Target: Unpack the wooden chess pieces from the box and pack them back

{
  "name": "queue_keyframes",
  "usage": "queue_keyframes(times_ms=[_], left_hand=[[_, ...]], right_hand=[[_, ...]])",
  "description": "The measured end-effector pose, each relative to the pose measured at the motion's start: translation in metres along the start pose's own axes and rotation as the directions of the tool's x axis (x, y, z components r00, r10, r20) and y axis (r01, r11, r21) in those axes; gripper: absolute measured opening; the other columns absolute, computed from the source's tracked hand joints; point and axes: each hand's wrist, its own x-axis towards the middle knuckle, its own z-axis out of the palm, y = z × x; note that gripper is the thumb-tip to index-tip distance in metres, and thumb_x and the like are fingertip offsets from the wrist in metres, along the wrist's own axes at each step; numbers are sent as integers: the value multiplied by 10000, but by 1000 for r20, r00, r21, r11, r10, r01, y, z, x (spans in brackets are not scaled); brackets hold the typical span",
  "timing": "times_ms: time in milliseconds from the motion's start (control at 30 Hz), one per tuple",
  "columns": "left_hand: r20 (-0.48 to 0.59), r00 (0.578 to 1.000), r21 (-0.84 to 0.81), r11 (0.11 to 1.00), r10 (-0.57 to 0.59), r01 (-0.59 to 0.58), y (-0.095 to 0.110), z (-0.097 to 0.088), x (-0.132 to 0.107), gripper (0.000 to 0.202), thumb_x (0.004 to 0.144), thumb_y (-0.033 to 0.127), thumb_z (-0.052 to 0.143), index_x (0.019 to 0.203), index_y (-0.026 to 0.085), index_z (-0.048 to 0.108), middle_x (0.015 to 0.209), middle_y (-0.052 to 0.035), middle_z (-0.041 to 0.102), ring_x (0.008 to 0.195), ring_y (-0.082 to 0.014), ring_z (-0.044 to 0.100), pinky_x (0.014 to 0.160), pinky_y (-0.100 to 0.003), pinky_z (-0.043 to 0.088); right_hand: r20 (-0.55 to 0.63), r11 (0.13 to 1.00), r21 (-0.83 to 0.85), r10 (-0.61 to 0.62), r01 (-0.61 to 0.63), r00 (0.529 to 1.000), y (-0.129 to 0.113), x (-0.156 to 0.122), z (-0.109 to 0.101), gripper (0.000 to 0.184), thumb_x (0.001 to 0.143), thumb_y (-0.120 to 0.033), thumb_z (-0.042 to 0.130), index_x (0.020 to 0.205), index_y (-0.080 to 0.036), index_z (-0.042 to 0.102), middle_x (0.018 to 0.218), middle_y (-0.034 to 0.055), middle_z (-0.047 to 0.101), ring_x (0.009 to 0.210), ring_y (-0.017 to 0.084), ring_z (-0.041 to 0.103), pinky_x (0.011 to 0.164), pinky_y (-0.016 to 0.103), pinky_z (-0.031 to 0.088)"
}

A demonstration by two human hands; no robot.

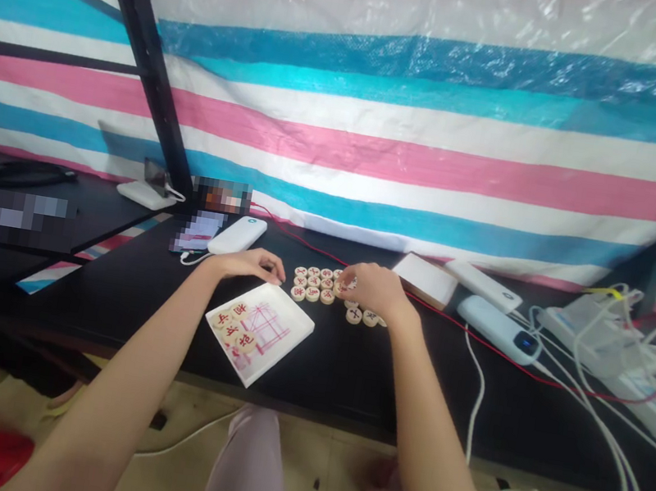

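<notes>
Round Chinese chess pieces (pixel 314 281) with red characters lie in rows at the middle of the black table. My right hand (pixel 376 288) bends over the right end of these rows, thumb and fingers closed on one chess piece (pixel 346 291), partly hidden by the fingers. Close under that hand sit a few more pieces (pixel 353 315). To the left of the rows rests my left hand (pixel 255 264), empty, its fingers loosely bent and apart. Just in front of it is a white square tray (pixel 292 338) with a pink printed picture, holding several chess pieces (pixel 235 326) in its left part.
White power banks (pixel 237 236) and a phone (pixel 199 232) lie at the back left. Toward the right are a flat white box (pixel 424 280), a light blue power bank (pixel 498 329), tangled white cables and a red cable (pixel 446 320). Striped sheeting (pixel 380 154) hangs behind the table.
</notes>
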Motion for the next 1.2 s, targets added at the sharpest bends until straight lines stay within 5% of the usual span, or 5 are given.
queue_keyframes(times_ms=[600,1200], left_hand=[[4,1000,-32,999,-11,11,0,0,0,278,664,332,735,870,161,661,853,-30,651,811,-162,585,738,-259,410],[-8,1000,-13,1000,3,-3,0,0,0,264,656,322,740,846,155,667,861,-34,652,815,-158,583,743,-257,406]], right_hand=[[-21,952,-307,-14,7,1000,-22,-1,10,234,822,-189,473,900,-180,693,933,112,690,893,273,639,692,334,432],[17,950,-311,-29,33,999,-24,-3,8,198,807,-155,523,946,-194,659,992,97,676,927,240,632,682,293,410]])
